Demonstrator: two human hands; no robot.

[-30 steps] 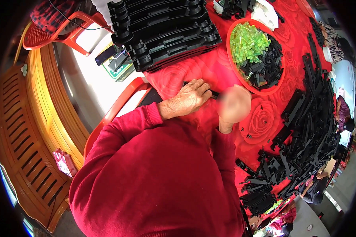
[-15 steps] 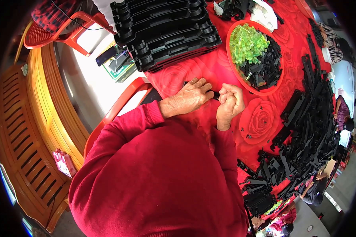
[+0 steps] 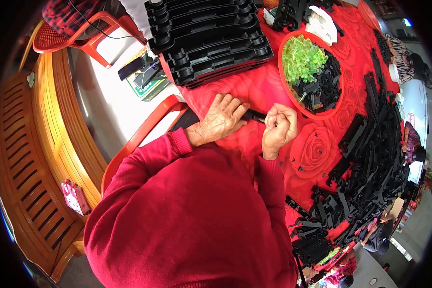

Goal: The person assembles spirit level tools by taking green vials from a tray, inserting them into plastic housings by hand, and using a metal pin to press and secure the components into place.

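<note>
My left hand lies low over the red tablecloth, its fingers pointing away from me. A black plastic part sticks out between its thumb and forefinger, and the rest is hidden beneath the hand. At the other end of that part my right hand is closed like a fist, thumb and fingers curled. What those fingers hold is too small or hidden to make out. Beyond the right hand stands a red basin with yellow-green translucent pieces and small black pieces.
Stacked black plastic frames stand at the table's far left. A large heap of long black parts covers the right side. Left of me are a red plastic chair and a wooden bench. Other people sit at the far right.
My left hand has shifted left and its fingers have straightened, so more of the black part shows. My right hand stays almost in place, still closed. The view has tilted slightly.
</note>
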